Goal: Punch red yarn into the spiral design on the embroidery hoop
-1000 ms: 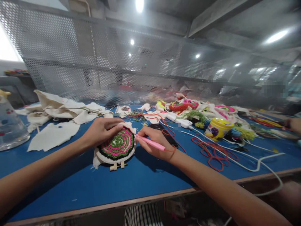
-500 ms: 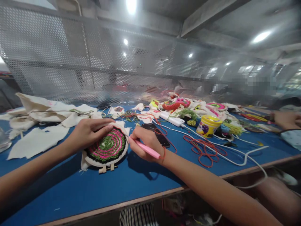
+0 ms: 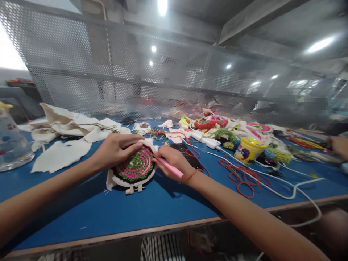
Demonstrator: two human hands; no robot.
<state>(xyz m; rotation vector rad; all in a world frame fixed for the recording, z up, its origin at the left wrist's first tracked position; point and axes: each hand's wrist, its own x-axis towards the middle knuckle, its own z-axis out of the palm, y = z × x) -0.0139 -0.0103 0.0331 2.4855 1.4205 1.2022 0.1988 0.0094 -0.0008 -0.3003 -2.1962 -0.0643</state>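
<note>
An embroidery hoop (image 3: 135, 163) with concentric rings of green, pink and black yarn loops on white cloth is tilted up over the table, its wooden screw blocks facing me. My left hand (image 3: 119, 149) grips the hoop's upper left edge, thumb across the front and fingers partly hidden behind. Pinched in my right hand (image 3: 174, 159) is a pink punch needle (image 3: 171, 167), its tip end at the hoop's right rim. That tip is hidden by my fingers and the cloth. Red yarn (image 3: 193, 174) loops around my right wrist.
Behind my right hand lies a black phone (image 3: 187, 154). A white power strip (image 3: 206, 140), yellow tub (image 3: 249, 150), red yarn bundle (image 3: 244, 177) and white cable (image 3: 292, 192) are to the right. At left are cloth scraps (image 3: 61, 156) and a clear bottle (image 3: 13, 145). Another person's hand (image 3: 338, 146) is far right.
The view has swung left, bringing the clear bottle into sight. Both hands still hold the hoop and punch needle; my right hand sits closer to the hoop's rim.
</note>
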